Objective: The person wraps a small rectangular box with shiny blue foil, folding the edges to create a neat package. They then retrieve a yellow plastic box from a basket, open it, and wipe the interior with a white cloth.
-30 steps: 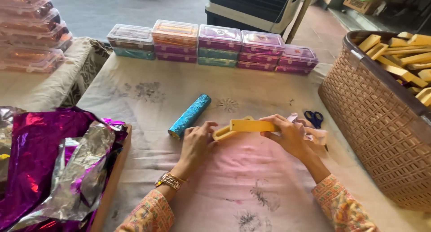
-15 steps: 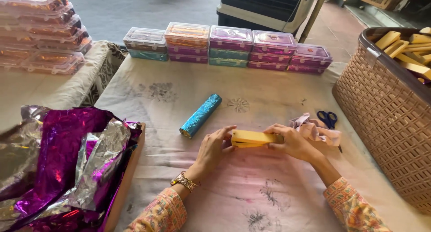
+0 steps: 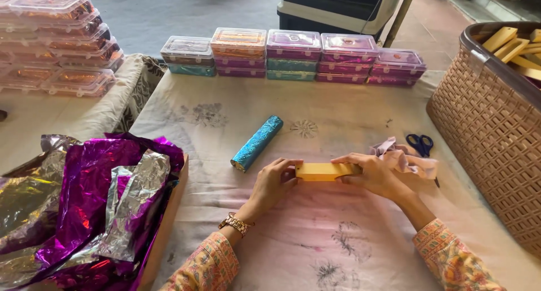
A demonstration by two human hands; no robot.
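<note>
Both hands, the left hand [image 3: 274, 181] and right hand [image 3: 373, 174], have lowered the yellow bar [image 3: 324, 171] onto the tabletop [image 3: 349, 110]; fingers grasp its ends, beside the blue foil roll [image 3: 257, 143].

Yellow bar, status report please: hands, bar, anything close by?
Left hand and right hand grip the yellow bar at its ends, low over the cloth. Blue foil roll lies beside, apart. Scissors right.

one yellow bar [image 3: 324, 171], one teal roll [image 3: 257, 143]
</note>
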